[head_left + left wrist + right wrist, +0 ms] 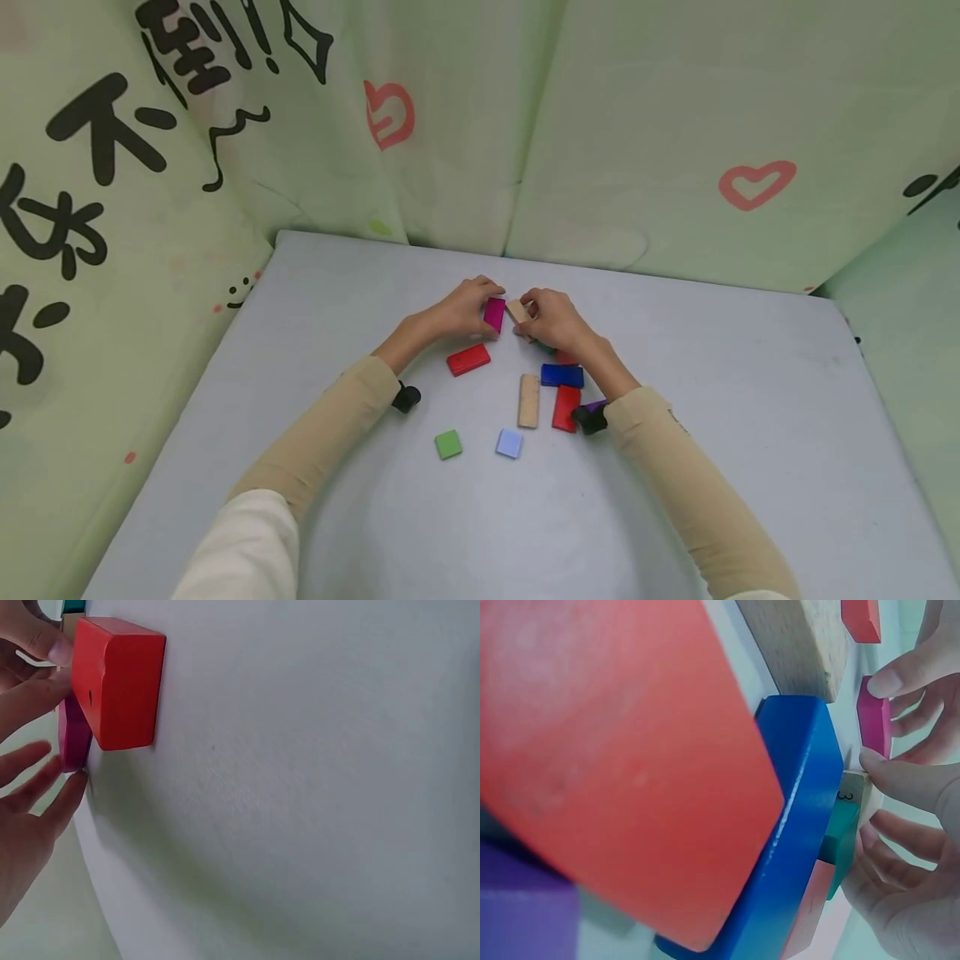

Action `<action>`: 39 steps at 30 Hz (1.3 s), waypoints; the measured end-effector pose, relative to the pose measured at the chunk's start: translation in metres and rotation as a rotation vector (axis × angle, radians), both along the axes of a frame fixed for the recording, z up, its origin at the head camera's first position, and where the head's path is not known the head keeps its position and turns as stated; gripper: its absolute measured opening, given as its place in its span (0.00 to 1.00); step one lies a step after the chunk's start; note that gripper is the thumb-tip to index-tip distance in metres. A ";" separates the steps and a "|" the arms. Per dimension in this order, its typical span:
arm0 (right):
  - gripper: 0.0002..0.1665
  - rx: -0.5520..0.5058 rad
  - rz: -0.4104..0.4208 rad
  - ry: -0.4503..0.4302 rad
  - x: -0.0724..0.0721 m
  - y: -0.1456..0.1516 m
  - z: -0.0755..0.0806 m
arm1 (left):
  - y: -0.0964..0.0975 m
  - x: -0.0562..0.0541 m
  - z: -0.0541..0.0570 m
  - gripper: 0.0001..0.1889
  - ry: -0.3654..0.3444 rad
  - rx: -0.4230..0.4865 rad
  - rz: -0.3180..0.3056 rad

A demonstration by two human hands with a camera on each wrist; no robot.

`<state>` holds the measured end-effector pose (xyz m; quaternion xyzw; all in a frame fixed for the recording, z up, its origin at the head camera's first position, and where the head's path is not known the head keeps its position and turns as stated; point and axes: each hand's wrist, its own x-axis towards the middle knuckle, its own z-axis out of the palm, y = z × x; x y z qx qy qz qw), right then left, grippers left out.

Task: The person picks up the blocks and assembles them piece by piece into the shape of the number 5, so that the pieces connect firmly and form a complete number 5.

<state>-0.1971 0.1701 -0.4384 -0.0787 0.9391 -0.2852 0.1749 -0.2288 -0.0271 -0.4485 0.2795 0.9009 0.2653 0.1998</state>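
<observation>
My left hand (459, 310) holds a magenta block (494, 315) between the thumb below and the fingers above. Close to its right, my right hand (557, 322) pinches a plain wooden block (516, 311), set at a slant. In the right wrist view this wooden block (859, 780) has a dark mark like a 3, and a teal block (841, 832) lies against it by the right hand's fingers. A red block (468, 360) lies on the table just in front of the left hand; in the left wrist view the red block (124, 686) partly covers the magenta one (75, 741).
Under the right forearm lie a blue block (562, 376), a red block (566, 407) and a partly hidden purple block (596, 405). Beside them is another wooden block (528, 401). Nearer are a green square (448, 444) and a light blue square (509, 443). A curtain (465, 183) hangs behind the table.
</observation>
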 end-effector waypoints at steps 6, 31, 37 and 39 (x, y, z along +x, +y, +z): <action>0.31 0.011 0.003 0.006 -0.002 -0.004 -0.001 | -0.001 0.000 0.000 0.34 0.005 -0.015 -0.017; 0.20 0.057 0.099 0.099 -0.015 0.011 0.004 | -0.002 0.005 -0.003 0.33 -0.028 0.015 0.040; 0.20 0.035 0.104 0.101 -0.016 0.010 0.003 | -0.002 0.005 -0.002 0.33 -0.022 0.016 0.034; 0.20 0.027 0.104 0.101 -0.016 0.009 0.002 | -0.002 0.005 -0.001 0.33 -0.021 0.014 0.034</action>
